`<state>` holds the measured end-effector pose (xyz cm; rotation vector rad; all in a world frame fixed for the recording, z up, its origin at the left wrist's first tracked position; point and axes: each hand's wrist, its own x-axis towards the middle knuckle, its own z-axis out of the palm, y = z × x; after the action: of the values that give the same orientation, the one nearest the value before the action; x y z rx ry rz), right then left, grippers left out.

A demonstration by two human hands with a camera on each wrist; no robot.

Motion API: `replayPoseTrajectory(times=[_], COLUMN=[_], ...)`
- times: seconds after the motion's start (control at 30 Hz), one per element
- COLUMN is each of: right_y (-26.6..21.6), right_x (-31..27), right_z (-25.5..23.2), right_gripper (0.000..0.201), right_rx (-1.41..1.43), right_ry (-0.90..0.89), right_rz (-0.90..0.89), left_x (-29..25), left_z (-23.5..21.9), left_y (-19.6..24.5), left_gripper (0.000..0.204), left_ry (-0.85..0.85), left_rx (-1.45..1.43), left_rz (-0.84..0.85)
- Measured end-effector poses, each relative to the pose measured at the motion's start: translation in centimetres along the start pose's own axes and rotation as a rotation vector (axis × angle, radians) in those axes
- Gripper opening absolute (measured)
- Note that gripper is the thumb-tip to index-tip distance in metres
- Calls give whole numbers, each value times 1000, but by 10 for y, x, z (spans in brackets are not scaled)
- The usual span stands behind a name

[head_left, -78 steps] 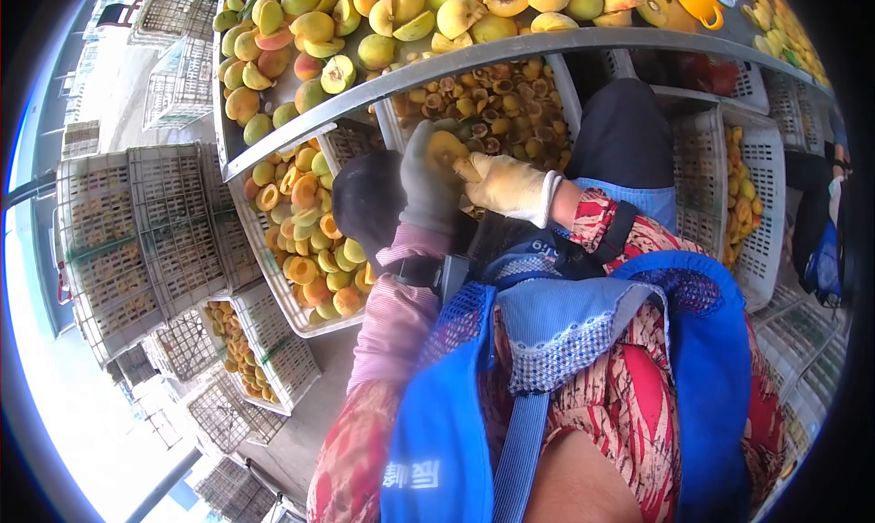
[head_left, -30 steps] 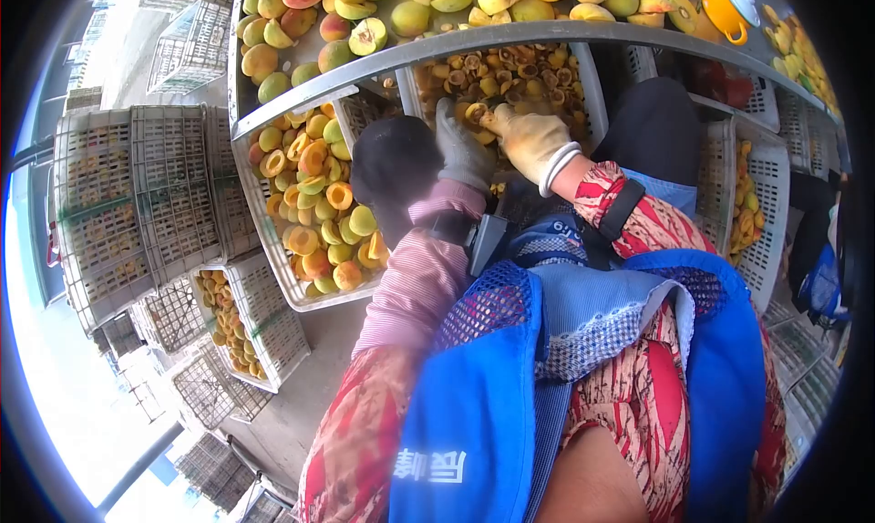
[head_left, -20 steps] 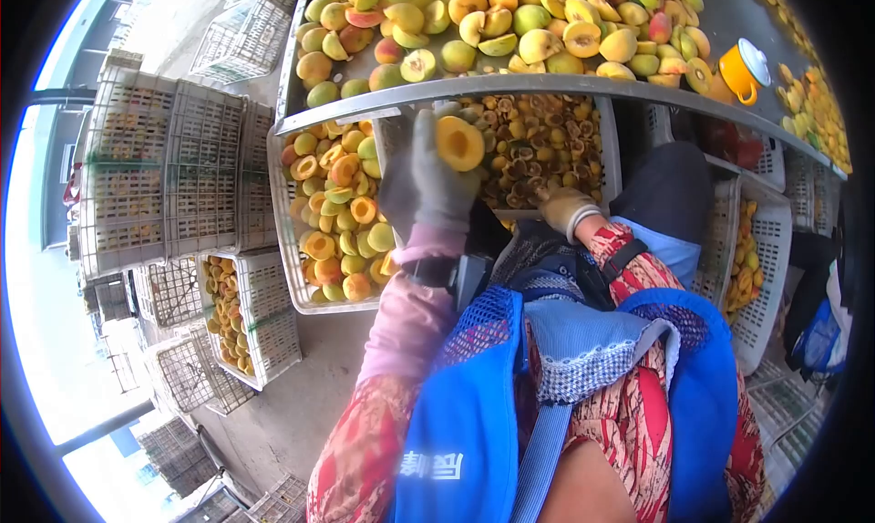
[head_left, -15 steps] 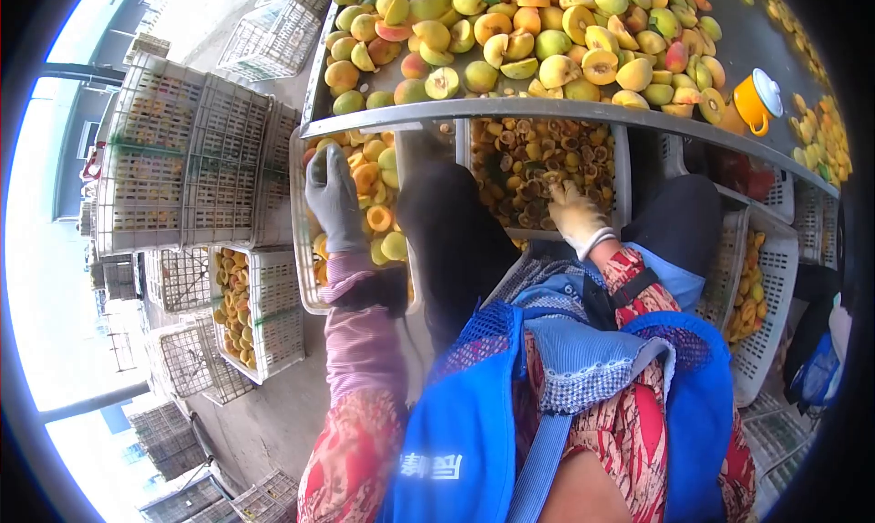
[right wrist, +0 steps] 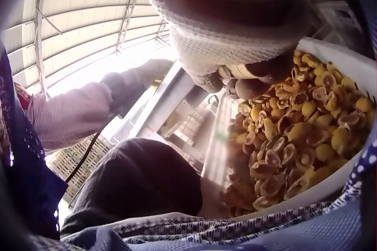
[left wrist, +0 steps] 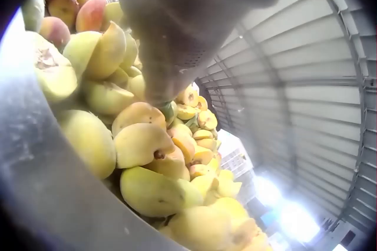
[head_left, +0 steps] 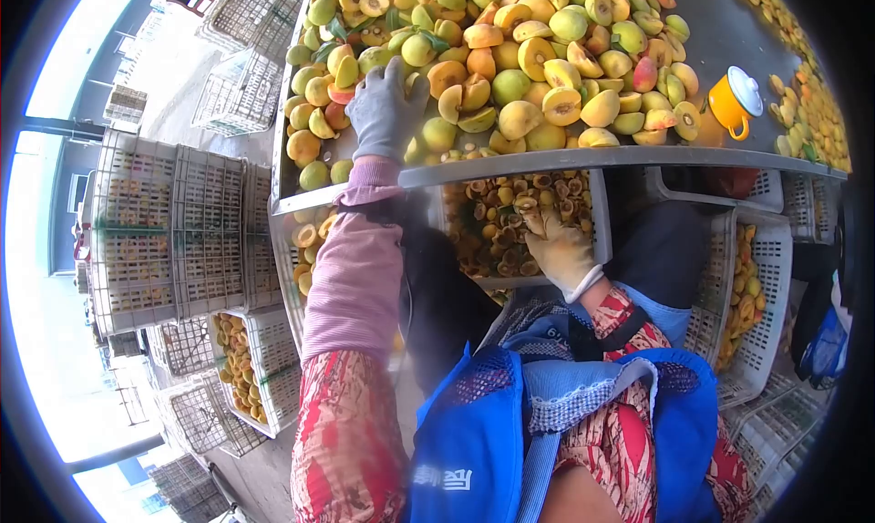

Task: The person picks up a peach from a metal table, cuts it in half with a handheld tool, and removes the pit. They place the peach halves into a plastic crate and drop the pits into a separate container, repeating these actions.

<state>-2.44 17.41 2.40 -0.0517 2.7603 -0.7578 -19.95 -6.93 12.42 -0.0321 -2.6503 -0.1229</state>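
Note:
My left hand [head_left: 390,85], in a grey glove, lies on a heap of whole and halved peaches [head_left: 547,58] near the front left of a metal table [head_left: 510,163]. Its fingers reach out over the fruit; the left wrist view shows the glove [left wrist: 177,27] touching yellow peaches [left wrist: 141,145]. My right hand [head_left: 551,236], in a pale yellow glove, hangs below the table edge over a white crate [head_left: 602,222] of brown pits [head_left: 497,222]. In the right wrist view its fingers [right wrist: 247,80] curl round a small tool above the pits [right wrist: 294,139].
A yellow lidded mug [head_left: 729,103] stands on the table at right. A crate of peach halves [head_left: 305,240] sits under the table's left end, another crate [head_left: 747,286] at right. Stacked white crates [head_left: 173,231] stand at left. A blue apron [head_left: 492,432] covers my lap.
My left hand lifted a peach half, lowered it to the left crate, let it go, then rose onto the table's pile. My right hand stayed over the pit crate.

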Motion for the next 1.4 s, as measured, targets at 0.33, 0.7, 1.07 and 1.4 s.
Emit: replayPoseTrajectory(times=[0.33,0.7,1.07,1.4], right_y=[-17,-3,-23,-16], right_x=[-1,-12,-29,-16], right_z=[-22,-6,-43,-12], right_gripper=[42,59,69,59], right_rx=[152,456,440,233], right_ry=[-24,-181,-208,-132], right_rz=[-10,-83,-97,-178], left_x=[-26,-26,-174,-206], left_z=[21,21,-53,3], left_y=[41,47,37,44], left_gripper=[61,40,38,32], left_ry=[-359,-382,-250,-260], left_rx=[-139,-107,-1493,-1180], left_rz=[-36,-115,-398,-254])
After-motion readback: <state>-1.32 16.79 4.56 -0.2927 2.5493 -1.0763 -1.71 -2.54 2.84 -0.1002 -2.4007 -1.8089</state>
